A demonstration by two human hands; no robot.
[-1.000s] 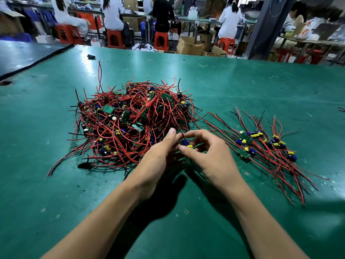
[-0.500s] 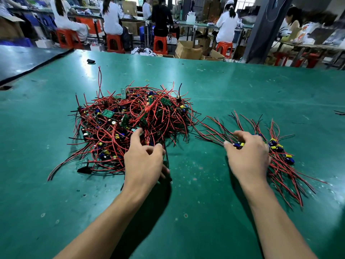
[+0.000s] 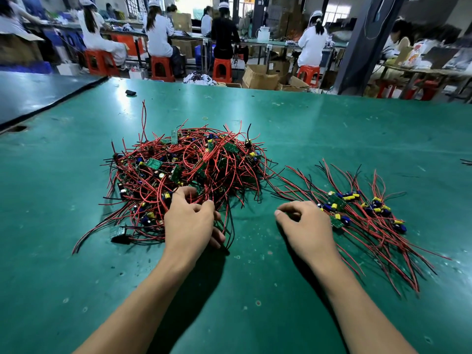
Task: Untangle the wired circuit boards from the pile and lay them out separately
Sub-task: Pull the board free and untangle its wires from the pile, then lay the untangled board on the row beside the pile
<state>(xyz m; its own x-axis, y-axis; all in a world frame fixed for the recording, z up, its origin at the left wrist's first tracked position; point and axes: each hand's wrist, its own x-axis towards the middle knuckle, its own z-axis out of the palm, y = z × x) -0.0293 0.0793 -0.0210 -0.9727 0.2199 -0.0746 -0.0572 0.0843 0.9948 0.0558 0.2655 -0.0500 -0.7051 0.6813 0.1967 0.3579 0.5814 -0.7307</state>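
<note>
Sensibly, the left hand [image 3: 190, 226] is pinching wires [image 3: 224, 215] at the edge of the pile [image 3: 194, 162]; the empty, slack right hand [image 3: 306, 226] should be steadying it.

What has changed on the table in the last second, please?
The right hand carried one board to the laid-out group, let go and came back empty. The left hand now grips wires at the near edge of the pile. The pile itself stayed put.

An electronics assembly workshop: green worktables [image 3: 332, 129], seated white-coated workers [image 3: 158, 31] on red stools [image 3: 161, 69].
</note>
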